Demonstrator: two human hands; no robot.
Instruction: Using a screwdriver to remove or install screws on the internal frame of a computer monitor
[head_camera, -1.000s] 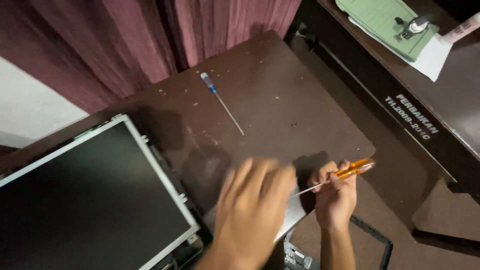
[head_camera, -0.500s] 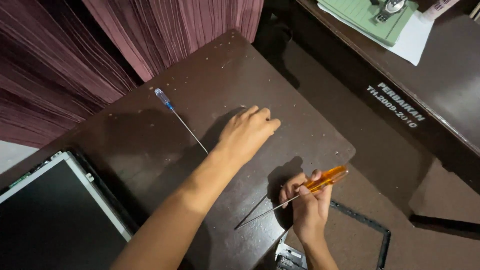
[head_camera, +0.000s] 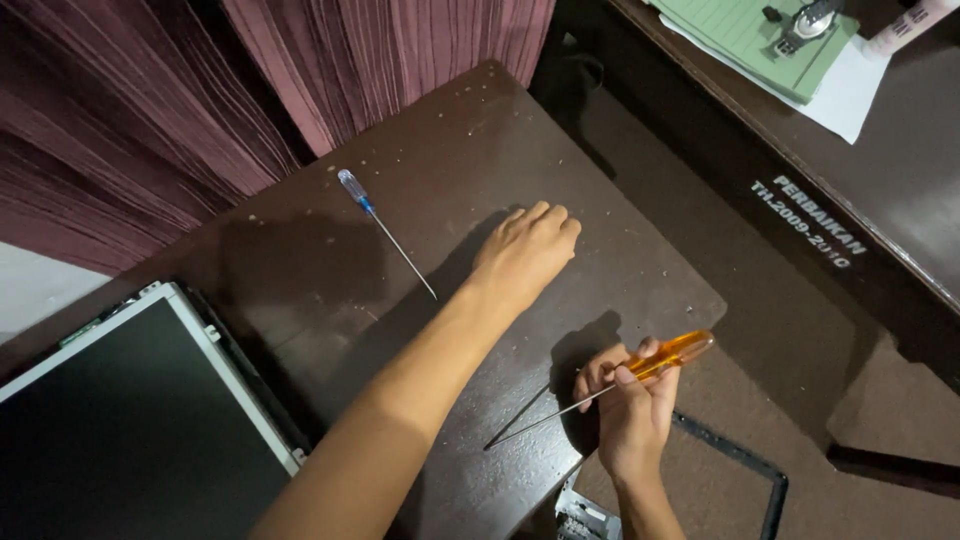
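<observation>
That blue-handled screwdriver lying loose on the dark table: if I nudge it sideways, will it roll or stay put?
The blue-handled screwdriver looks apt to roll: its handle seems rounded and its shaft is a thin straight rod, lying flat on the smooth dark table. It is probably light and stiff, so a sideways nudge may send it skittering. Nothing near it would stop it; the left hand rests apart.

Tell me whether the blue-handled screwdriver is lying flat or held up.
Lying flat. The blue-handled screwdriver rests full length on the dark table, untouched; the left hand lies beside its tip.
</observation>
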